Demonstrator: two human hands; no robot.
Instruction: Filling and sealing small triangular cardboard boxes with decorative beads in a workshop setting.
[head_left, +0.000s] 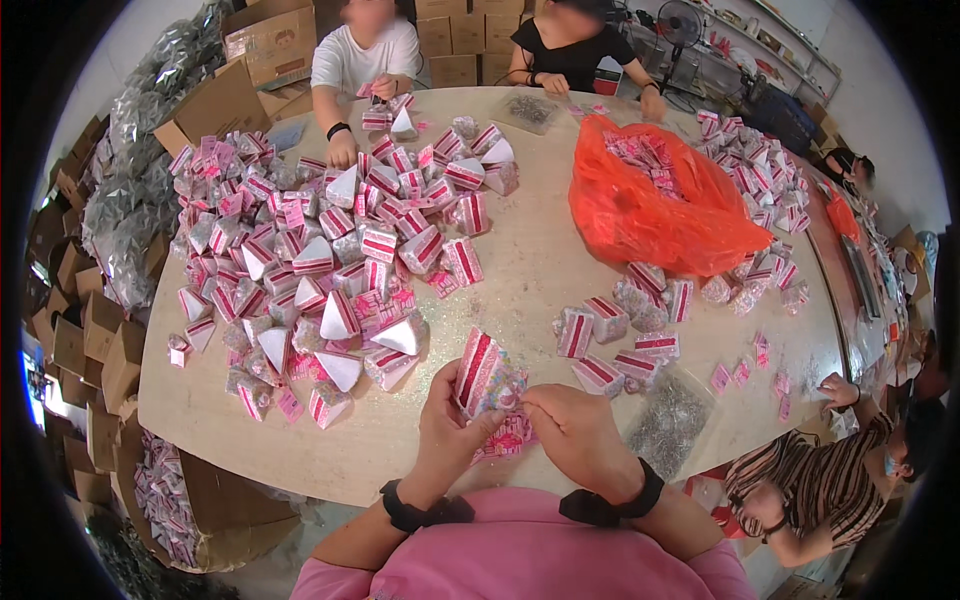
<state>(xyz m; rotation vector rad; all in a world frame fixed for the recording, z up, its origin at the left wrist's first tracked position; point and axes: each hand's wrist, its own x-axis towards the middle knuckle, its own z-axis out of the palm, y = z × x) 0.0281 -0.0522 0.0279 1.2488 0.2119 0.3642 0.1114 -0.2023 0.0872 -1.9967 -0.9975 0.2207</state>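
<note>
My left hand (447, 432) grips a toy cake slice (480, 368) with pink and white layers and a glittery, speckled side, held up over the near table edge. My right hand (583, 437) has thumb and fingers pinched together against the slice's right side; whatever lies between the fingertips is too small to make out. Below both hands lies a pink printed card (508, 436). To the right of my right hand rests a flat clear tray (672, 420) of fine silvery pieces. Several loose cake slices (598, 374) sit just beyond that hand.
A large heap of cake slices (320, 250) covers the table's left half. An orange-red plastic bag (640, 230) holds pink cards, with more slices (765, 175) beside it. Three people sit around the table (520, 270). Cardboard boxes (215, 510) stand on the left.
</note>
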